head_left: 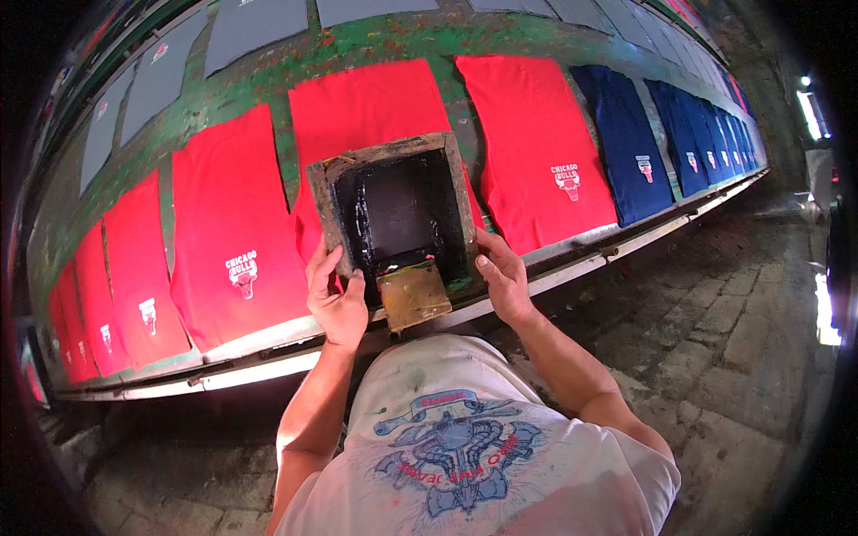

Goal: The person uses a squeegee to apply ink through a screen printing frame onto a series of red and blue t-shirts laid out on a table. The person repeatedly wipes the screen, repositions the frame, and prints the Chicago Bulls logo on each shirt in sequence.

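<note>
A square wooden printing screen frame [320, 205] with dark, glossy ink inside lies over a red fabric panel [366, 94] at the centre. A stained yellowish squeegee-like board [413, 295] juts from its lower edge. My left hand [338, 299] grips the frame's left side, thumb and fingers at the lower corner. My right hand [505, 277] holds the opposite side with curled fingers. Neighbouring red panels [234, 196] [527, 143] carry small white-and-red printed emblems near their lower ends.
The long green printing table [268, 98] curves across the view, with grey panels [234, 31] along the far side and dark blue panels [626, 143] rightward. A metal rail [666, 221] runs along the near edge. A stone-block floor [715, 330] is below, bright lights at far right.
</note>
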